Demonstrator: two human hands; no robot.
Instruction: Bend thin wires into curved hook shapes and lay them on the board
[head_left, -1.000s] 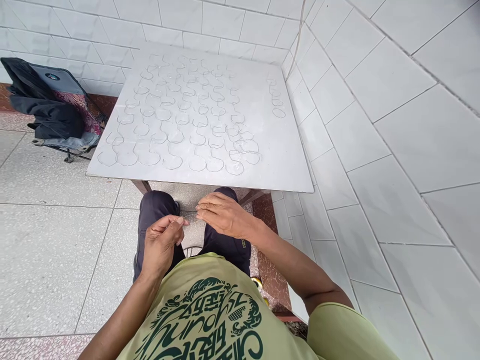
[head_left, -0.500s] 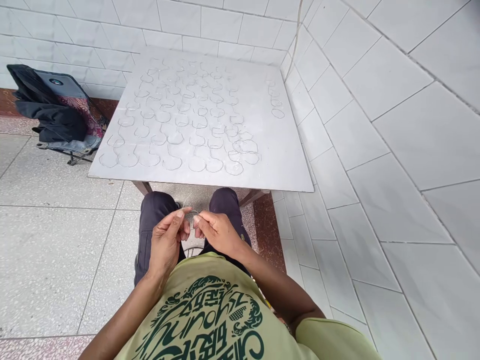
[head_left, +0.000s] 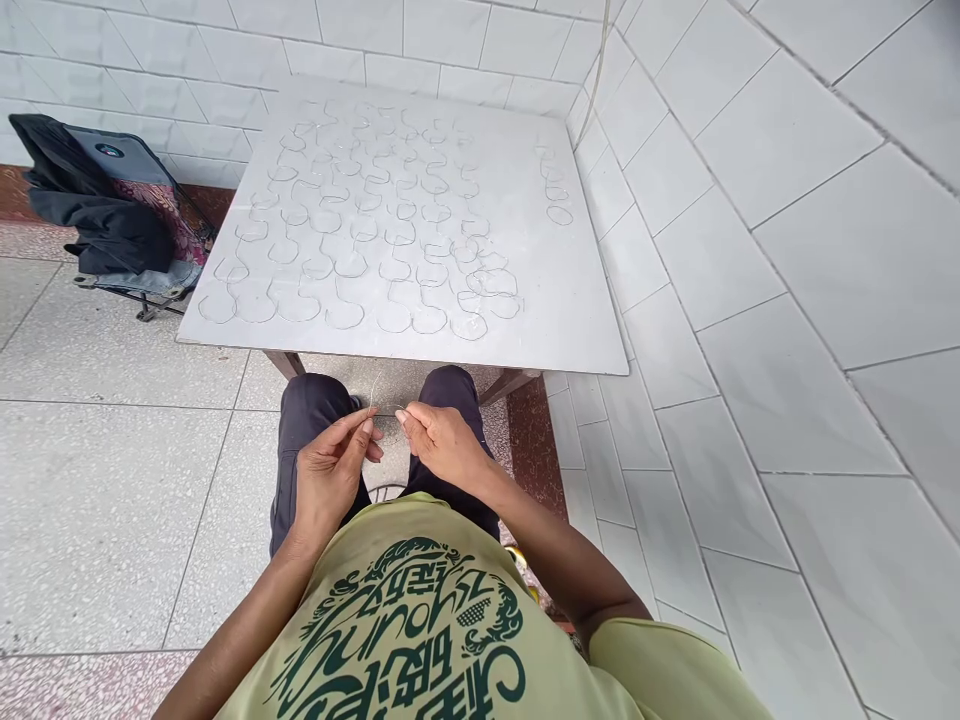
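My left hand (head_left: 330, 468) and my right hand (head_left: 444, 440) meet over my knees, just below the table's near edge. Both pinch a thin, pale wire (head_left: 374, 392) between thumb and fingertips; one short end sticks up above my left fingers. The part of the wire between the hands is hard to see. In front of me, a white square table (head_left: 570, 320) carries several bent wire loops (head_left: 345, 270) laid out in rows. A few round wire rings (head_left: 559, 214) lie apart near its right edge.
A folding chair (head_left: 112, 235) with dark clothes piled on it stands at the left by the wall. White tiled walls run behind the table and close along its right side. The floor is pale tile.
My right hand drew in from a stretched-out position toward my left; the two hands now work close together on the wire. The wire's end now points up.
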